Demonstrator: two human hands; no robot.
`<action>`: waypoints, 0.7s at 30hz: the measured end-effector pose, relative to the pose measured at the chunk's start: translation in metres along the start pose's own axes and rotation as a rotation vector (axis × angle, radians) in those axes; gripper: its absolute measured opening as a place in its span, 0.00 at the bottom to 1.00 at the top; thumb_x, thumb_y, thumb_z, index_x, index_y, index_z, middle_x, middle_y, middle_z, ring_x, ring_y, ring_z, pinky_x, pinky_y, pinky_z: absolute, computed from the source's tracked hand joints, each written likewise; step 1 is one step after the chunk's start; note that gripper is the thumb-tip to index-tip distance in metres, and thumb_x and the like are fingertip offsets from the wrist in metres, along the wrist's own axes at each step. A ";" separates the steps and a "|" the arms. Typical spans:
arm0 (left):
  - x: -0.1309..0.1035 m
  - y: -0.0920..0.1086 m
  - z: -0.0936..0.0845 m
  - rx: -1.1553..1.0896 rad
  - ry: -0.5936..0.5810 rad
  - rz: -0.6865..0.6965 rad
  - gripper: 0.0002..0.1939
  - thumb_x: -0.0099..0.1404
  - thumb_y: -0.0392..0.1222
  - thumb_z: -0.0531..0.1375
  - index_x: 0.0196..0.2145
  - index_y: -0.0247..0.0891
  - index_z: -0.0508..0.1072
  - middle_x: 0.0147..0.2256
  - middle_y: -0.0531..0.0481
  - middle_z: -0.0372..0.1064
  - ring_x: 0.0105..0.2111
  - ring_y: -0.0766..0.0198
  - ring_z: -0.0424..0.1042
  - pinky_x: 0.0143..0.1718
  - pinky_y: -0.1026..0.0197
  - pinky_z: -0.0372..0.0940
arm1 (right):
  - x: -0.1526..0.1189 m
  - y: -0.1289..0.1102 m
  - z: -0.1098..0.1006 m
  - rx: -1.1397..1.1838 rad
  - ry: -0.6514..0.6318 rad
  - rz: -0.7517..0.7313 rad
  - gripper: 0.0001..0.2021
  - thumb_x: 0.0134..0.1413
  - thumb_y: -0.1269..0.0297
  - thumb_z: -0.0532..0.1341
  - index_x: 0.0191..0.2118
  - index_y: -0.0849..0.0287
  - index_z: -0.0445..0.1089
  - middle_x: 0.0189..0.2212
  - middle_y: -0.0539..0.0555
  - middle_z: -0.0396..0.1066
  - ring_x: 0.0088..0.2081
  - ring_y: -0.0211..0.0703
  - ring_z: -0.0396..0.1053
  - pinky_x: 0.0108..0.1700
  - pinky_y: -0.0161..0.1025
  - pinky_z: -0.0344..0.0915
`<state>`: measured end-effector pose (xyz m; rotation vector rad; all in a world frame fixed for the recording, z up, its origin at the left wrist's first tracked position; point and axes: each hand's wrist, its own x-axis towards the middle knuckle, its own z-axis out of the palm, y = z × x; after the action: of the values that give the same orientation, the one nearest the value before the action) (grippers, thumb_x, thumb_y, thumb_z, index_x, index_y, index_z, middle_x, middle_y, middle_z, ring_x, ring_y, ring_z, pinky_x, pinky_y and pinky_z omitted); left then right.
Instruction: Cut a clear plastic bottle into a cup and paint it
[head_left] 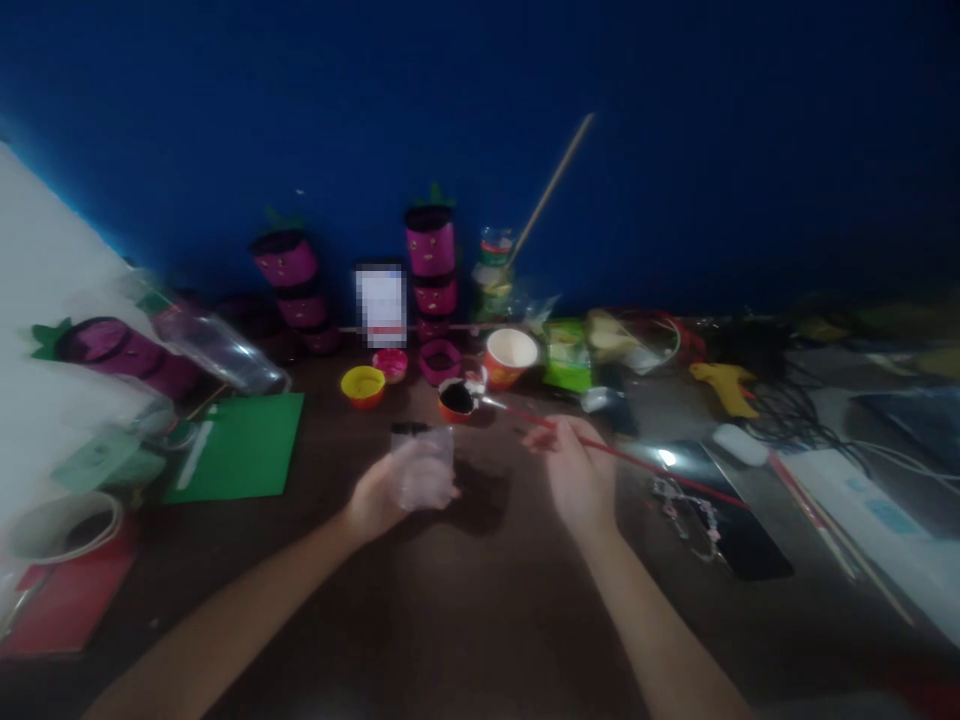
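Wrapped round a clear plastic cup (426,475) with a black-painted band at its top, my left hand (379,495) is closed at the middle of the table. My right hand (574,475) pinches a long red-handled paintbrush (622,455). The brush's bristle end is at the rim of a small cup of black paint (456,399), just behind the clear cup. A yellow paint cup (363,386) and a pink paint cup (390,364) stand to the left of the black one. Behind the brush tip is a paper cup (511,358). The picture is blurred.
Purple stacked figures with green tops (431,260) stand along the blue wall. Green sheets (240,450) and a red-sided tub (67,530) are left. Rightward are a dark phone (739,540) with a bracelet, a yellow glue gun (726,388), cables and spare brushes (825,525).
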<state>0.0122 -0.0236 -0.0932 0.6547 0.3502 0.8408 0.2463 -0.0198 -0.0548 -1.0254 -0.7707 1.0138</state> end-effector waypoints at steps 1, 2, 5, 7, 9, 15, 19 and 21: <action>0.000 -0.001 -0.002 0.007 -0.019 -0.001 0.29 0.53 0.59 0.60 0.47 0.38 0.66 0.40 0.41 0.71 0.41 0.47 0.73 0.38 0.52 0.67 | 0.000 -0.001 0.001 -0.039 -0.021 -0.017 0.09 0.47 0.57 0.64 0.31 0.57 0.70 0.21 0.49 0.72 0.25 0.37 0.71 0.29 0.36 0.67; 0.000 -0.002 -0.004 0.023 -0.033 -0.003 0.29 0.51 0.58 0.62 0.46 0.39 0.67 0.40 0.42 0.71 0.41 0.46 0.73 0.38 0.52 0.67 | -0.001 -0.002 0.002 -0.091 -0.045 -0.031 0.09 0.48 0.57 0.64 0.31 0.57 0.70 0.22 0.49 0.73 0.25 0.39 0.71 0.30 0.37 0.68; 0.000 -0.003 -0.004 0.049 0.029 0.014 0.28 0.51 0.54 0.64 0.46 0.39 0.67 0.41 0.42 0.71 0.46 0.42 0.71 0.38 0.51 0.67 | -0.002 -0.004 0.008 -0.279 -0.112 -0.082 0.09 0.50 0.56 0.62 0.33 0.57 0.71 0.25 0.51 0.75 0.27 0.41 0.73 0.33 0.40 0.69; 0.000 -0.003 -0.001 0.036 0.081 0.038 0.27 0.53 0.53 0.63 0.48 0.38 0.66 0.43 0.40 0.71 0.48 0.41 0.69 0.39 0.49 0.67 | 0.000 -0.003 0.012 -0.399 -0.143 -0.130 0.09 0.50 0.56 0.63 0.33 0.56 0.73 0.25 0.52 0.75 0.27 0.42 0.73 0.35 0.42 0.70; 0.000 -0.002 0.003 0.015 0.102 0.055 0.26 0.54 0.52 0.62 0.48 0.38 0.65 0.46 0.38 0.71 0.50 0.42 0.68 0.42 0.47 0.66 | 0.004 -0.001 0.016 -0.503 -0.177 -0.189 0.08 0.49 0.57 0.63 0.32 0.55 0.74 0.26 0.52 0.76 0.27 0.43 0.73 0.37 0.42 0.70; 0.004 0.001 0.008 -0.008 0.144 0.074 0.25 0.52 0.50 0.65 0.45 0.37 0.67 0.45 0.39 0.72 0.48 0.45 0.70 0.45 0.48 0.64 | 0.017 0.012 0.021 -0.640 -0.208 -0.274 0.07 0.49 0.59 0.63 0.34 0.53 0.75 0.27 0.52 0.77 0.29 0.44 0.74 0.39 0.43 0.70; 0.005 0.001 0.009 0.020 0.166 0.080 0.23 0.51 0.45 0.66 0.45 0.38 0.67 0.42 0.42 0.73 0.46 0.46 0.71 0.44 0.48 0.66 | 0.018 0.020 0.021 -0.643 -0.205 -0.261 0.07 0.50 0.59 0.62 0.34 0.54 0.75 0.28 0.53 0.76 0.28 0.44 0.74 0.38 0.43 0.69; 0.005 0.000 0.008 0.027 0.175 0.085 0.24 0.51 0.45 0.66 0.45 0.38 0.67 0.42 0.41 0.73 0.46 0.46 0.71 0.43 0.48 0.66 | 0.017 0.021 0.020 -0.618 -0.190 -0.239 0.08 0.50 0.58 0.62 0.34 0.55 0.74 0.28 0.53 0.76 0.28 0.43 0.73 0.38 0.42 0.69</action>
<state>0.0200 -0.0233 -0.0875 0.6254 0.4952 0.9796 0.2279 0.0060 -0.0668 -1.3280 -1.3817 0.6789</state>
